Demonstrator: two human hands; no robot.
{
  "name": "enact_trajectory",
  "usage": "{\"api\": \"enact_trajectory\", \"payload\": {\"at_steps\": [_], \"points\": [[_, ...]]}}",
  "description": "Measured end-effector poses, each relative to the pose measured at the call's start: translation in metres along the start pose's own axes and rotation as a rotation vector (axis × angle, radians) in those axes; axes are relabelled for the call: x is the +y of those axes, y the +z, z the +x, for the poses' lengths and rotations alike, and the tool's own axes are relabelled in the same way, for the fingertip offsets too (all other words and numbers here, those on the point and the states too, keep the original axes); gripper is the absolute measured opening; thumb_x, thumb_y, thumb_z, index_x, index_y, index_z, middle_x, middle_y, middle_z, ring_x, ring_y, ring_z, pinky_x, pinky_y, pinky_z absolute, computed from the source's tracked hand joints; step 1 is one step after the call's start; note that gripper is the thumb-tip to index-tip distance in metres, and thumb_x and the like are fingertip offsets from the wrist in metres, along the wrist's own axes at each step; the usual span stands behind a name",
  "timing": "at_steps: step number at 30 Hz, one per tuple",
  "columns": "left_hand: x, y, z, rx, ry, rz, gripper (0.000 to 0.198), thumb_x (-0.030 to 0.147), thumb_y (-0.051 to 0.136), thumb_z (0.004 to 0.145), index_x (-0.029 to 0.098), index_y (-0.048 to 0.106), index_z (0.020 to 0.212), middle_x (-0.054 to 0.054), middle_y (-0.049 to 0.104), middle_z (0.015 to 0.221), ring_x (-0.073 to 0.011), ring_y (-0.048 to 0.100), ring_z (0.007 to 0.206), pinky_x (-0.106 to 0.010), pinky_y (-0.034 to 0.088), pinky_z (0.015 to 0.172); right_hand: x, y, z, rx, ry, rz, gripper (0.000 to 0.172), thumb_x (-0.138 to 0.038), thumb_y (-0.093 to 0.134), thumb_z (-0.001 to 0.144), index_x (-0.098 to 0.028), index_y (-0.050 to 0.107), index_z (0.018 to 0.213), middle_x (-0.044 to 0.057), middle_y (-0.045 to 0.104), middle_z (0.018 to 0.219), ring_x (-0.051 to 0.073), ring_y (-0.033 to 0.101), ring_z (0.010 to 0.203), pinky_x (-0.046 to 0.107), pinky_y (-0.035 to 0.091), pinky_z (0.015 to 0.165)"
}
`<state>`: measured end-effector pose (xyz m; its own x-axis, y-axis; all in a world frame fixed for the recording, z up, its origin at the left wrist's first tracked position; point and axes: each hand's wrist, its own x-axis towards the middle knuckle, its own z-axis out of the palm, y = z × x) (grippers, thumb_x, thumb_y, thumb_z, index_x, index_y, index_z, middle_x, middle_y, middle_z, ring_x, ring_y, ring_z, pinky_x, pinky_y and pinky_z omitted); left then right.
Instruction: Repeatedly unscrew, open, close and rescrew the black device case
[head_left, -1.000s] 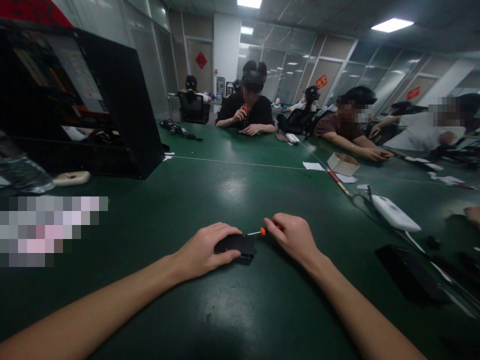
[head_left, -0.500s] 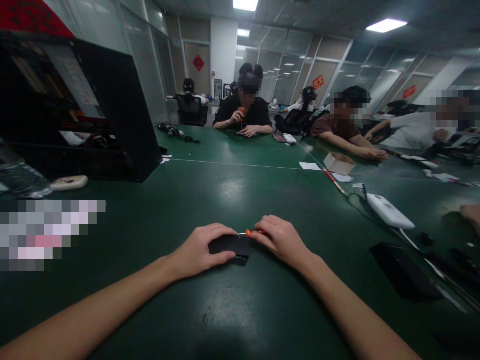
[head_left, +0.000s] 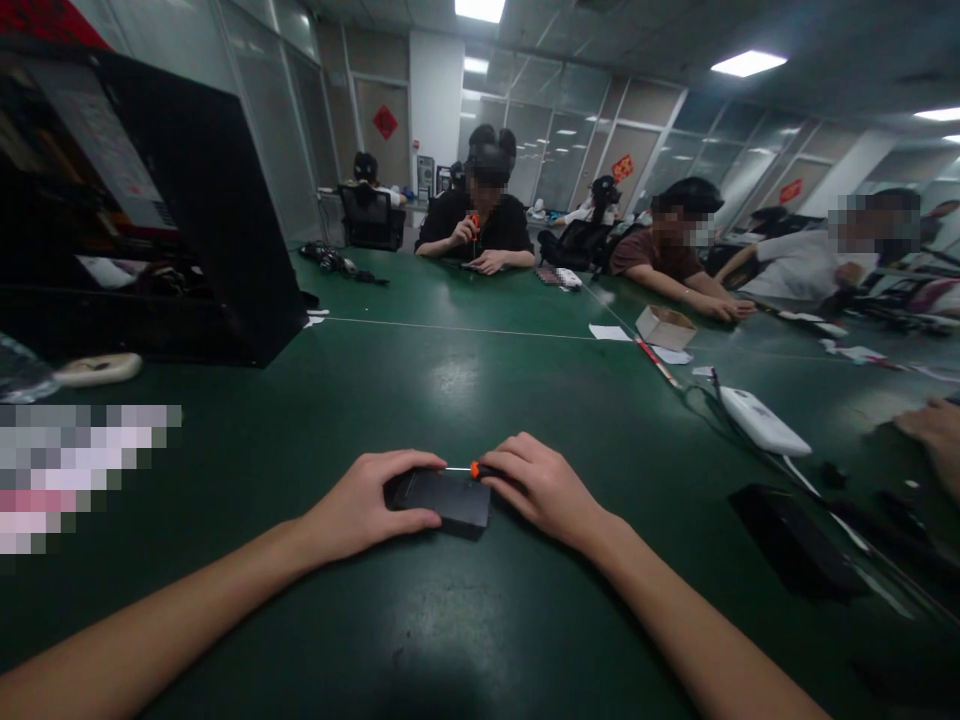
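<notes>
A flat black rectangular case lies on the green table in front of me. My left hand is closed around its left end, thumb on the near side and fingers along the far side. In my right hand is a screwdriver with an orange and black handle. Its thin metal shaft points left along the case's far edge, toward my left fingertips. The screwdriver's tip is hidden at those fingers, so contact with the case cannot be made out.
An open black computer case stands at the left. To the right are a white power strip, its cable, a black box and a small open carton. Across the table a person holds an orange screwdriver; others sit further right.
Both hands, the black case and the screwdriver have shifted left in view. The case has turned, showing more of its smooth top, and more of the screwdriver's shaft and handle shows.
</notes>
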<state>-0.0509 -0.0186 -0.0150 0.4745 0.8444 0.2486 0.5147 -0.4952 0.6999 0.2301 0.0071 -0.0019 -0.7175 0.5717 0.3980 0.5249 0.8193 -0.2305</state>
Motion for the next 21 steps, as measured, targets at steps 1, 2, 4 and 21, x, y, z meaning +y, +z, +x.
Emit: {"api": "enact_trajectory", "payload": {"at_steps": [1,2,4,21], "points": [[-0.001,0.000,0.000,0.001,-0.002,0.000,0.051,0.041,0.081,0.080,0.022,0.068,0.126,-0.008,0.074,0.124,-0.0283,0.070,0.113,-0.041,0.054,0.100,0.001,-0.001,0.000,-0.003,0.000,0.000,0.025,-0.032,0.048,0.105,-0.019,0.065,0.118,0.009,0.069,0.105,0.020,0.060,0.094,0.035,0.052,0.084],[-0.001,0.000,0.000,-0.002,-0.002,-0.001,0.052,0.042,0.081,0.080,0.022,0.068,0.127,-0.008,0.074,0.125,-0.0284,0.070,0.113,-0.040,0.054,0.100,0.002,-0.002,0.000,-0.003,0.004,-0.001,0.025,-0.032,0.048,0.105,-0.019,0.066,0.117,0.009,0.069,0.105,0.021,0.060,0.094,0.036,0.052,0.084],[-0.001,0.000,0.000,0.000,0.002,-0.005,0.052,0.042,0.080,0.081,0.023,0.068,0.128,-0.008,0.074,0.125,-0.0282,0.070,0.113,-0.040,0.054,0.099,0.007,-0.006,-0.001,0.002,0.015,-0.007,0.025,-0.032,0.049,0.104,-0.019,0.066,0.116,0.010,0.069,0.106,0.021,0.059,0.095,0.036,0.052,0.084],[0.004,-0.001,0.001,0.010,0.035,-0.049,0.037,0.038,0.079,0.085,0.020,0.072,0.116,-0.006,0.076,0.111,-0.0236,0.071,0.099,-0.034,0.053,0.089,0.024,-0.025,-0.008,-0.058,0.007,-0.031,0.025,-0.030,0.048,0.104,-0.022,0.067,0.119,0.011,0.069,0.110,0.021,0.063,0.098,0.037,0.055,0.084]]}}
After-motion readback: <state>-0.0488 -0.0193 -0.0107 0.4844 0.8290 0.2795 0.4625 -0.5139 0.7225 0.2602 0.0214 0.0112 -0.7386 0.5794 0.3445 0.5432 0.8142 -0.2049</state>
